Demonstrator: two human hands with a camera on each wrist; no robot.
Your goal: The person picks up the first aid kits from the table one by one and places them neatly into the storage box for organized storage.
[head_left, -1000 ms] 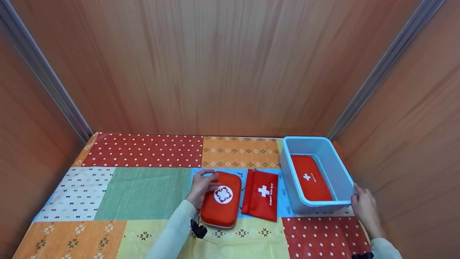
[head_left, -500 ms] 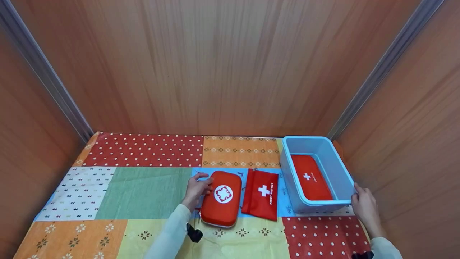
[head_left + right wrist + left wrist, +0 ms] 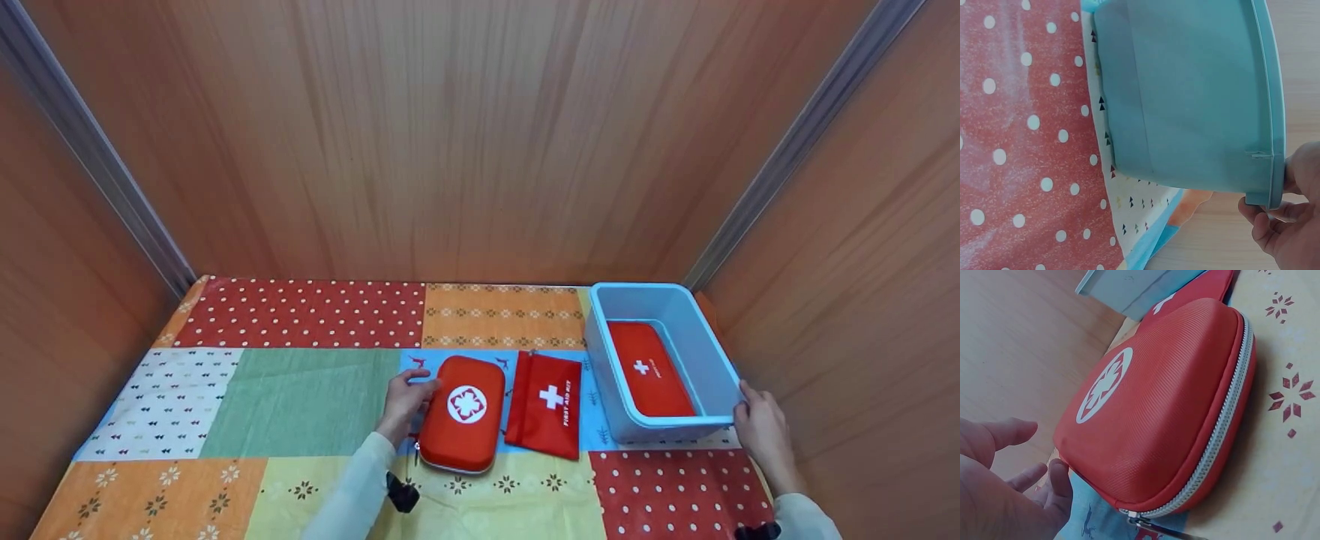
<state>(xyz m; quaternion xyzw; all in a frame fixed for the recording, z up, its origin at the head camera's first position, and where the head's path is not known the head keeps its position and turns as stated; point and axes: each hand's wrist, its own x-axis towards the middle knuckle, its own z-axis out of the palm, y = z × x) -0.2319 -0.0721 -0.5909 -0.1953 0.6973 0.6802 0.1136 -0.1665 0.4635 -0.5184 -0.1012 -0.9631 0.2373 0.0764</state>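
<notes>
A red hard-shell first aid case with a white round emblem lies on the cloth; its silver zipper runs round the side in the left wrist view. At its left edge is my left hand, fingers loosely bent, with fingertips at the case's side and the thumb apart from it. My right hand pinches the near right corner of a light blue plastic bin by its rim. Inside the bin a red first aid pouch lies flat on the bottom.
Between case and bin lies a flat red zip pouch marked FIRST AID KIT. A patchwork tablecloth covers the table. Wood-look panels enclose the back and both sides, the right one close to the bin.
My left hand has drawn left from the case's top to its left edge. The case, pouches and bin have stayed in place, with my right hand still on the rim.
</notes>
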